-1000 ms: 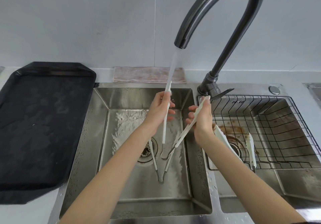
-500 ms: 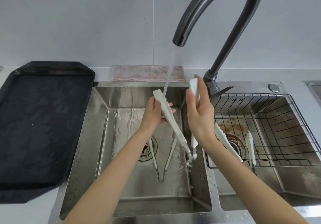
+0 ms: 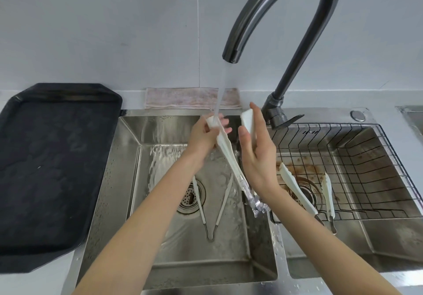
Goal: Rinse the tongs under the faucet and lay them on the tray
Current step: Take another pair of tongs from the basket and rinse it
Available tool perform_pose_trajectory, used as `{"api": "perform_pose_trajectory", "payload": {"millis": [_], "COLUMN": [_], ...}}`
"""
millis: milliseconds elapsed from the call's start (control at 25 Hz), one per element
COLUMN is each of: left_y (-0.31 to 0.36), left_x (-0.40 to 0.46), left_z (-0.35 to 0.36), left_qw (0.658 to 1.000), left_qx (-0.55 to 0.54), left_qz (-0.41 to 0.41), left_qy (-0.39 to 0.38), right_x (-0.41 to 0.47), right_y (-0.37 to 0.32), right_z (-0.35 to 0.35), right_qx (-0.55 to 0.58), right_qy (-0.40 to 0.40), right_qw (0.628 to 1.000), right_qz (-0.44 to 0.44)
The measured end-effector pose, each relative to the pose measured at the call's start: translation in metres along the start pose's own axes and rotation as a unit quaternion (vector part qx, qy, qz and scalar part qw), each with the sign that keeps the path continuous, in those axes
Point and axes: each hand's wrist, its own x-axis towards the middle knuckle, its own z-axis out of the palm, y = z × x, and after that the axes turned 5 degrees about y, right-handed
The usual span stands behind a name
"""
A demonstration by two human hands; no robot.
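White tongs (image 3: 229, 155) are held spread in a V over the left sink basin (image 3: 128, 168), hinge end down. My left hand (image 3: 202, 137) grips the left arm near its tip, where water from the dark faucet (image 3: 231, 54) strikes it. My right hand (image 3: 254, 148) holds the right arm's tip between thumb and fingers. A second pair of tongs (image 3: 211, 205) lies on the basin floor by the drain. A third white pair (image 3: 297, 191) lies in the wire basket (image 3: 366, 157) in the right basin. The black tray (image 3: 52, 168) sits on the counter at left.
A folded pinkish cloth (image 3: 192, 97) lies behind the left basin against the wall. The faucet base and lever (image 3: 279, 116) stand between the two basins. The right basin shows brown residue near its drain.
The held tongs stayed spread under the stream; my left hand shifted the left arm's tip up into the water, and my right hand tilted slightly.
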Motion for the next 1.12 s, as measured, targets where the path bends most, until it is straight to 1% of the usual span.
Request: {"api": "perform_pose_trajectory", "payload": {"millis": [40, 120, 240, 320, 400, 560, 640, 800, 880, 1000, 1080, 1120], "left_y": [0.002, 0.001, 0.004, 0.003, -0.001, -0.009, -0.010, -0.009, -0.009, -0.014, -0.024, -0.030], "left_x": [-0.002, -0.003, -0.004, -0.003, -0.004, -0.005, -0.005, -0.002, -0.004, -0.010, -0.012, -0.013], "left_z": [0.002, 0.007, 0.012, 0.011, 0.004, -0.026, -0.037, -0.048, -0.052, -0.055, -0.056, -0.057], "left_qw": [0.999, 0.998, 0.997, 0.995, 0.997, 0.999, 0.998, 0.996, 0.995, 0.997, 0.995, 0.994], "left_qx": [-0.030, -0.043, -0.030, -0.002, 0.014, -0.014, -0.027, -0.065, -0.081, -0.006, 0.036, 0.047], "left_qz": [0.010, 0.042, 0.068, 0.076, 0.052, -0.041, -0.055, -0.050, -0.053, -0.066, -0.073, -0.076], "left_qy": [-0.013, -0.004, 0.034, 0.060, 0.062, 0.021, 0.025, 0.024, -0.001, -0.046, -0.059, -0.055], "right_x": [-0.002, -0.006, -0.006, -0.003, 0.001, 0.018, 0.027, 0.044, 0.046, 0.045, 0.041, 0.038], "right_y": [0.001, 0.004, 0.008, 0.005, -0.001, -0.008, -0.014, -0.026, -0.024, -0.010, 0.002, 0.008], "right_z": [0.001, 0.002, 0.003, 0.005, 0.010, 0.032, 0.041, 0.049, 0.049, 0.049, 0.047, 0.044], "right_qx": [0.009, 0.027, 0.054, 0.047, 0.040, 0.033, 0.025, 0.033, 0.059, 0.120, 0.122, 0.103], "right_qy": [-0.002, 0.003, 0.003, -0.019, -0.051, -0.070, -0.076, -0.076, -0.090, -0.082, -0.083, -0.096], "right_qw": [1.000, 0.999, 0.996, 0.995, 0.995, 0.995, 0.995, 0.994, 0.988, 0.965, 0.951, 0.948], "right_qz": [0.012, 0.034, 0.067, 0.084, 0.080, 0.063, 0.060, 0.074, 0.110, 0.217, 0.270, 0.285]}}
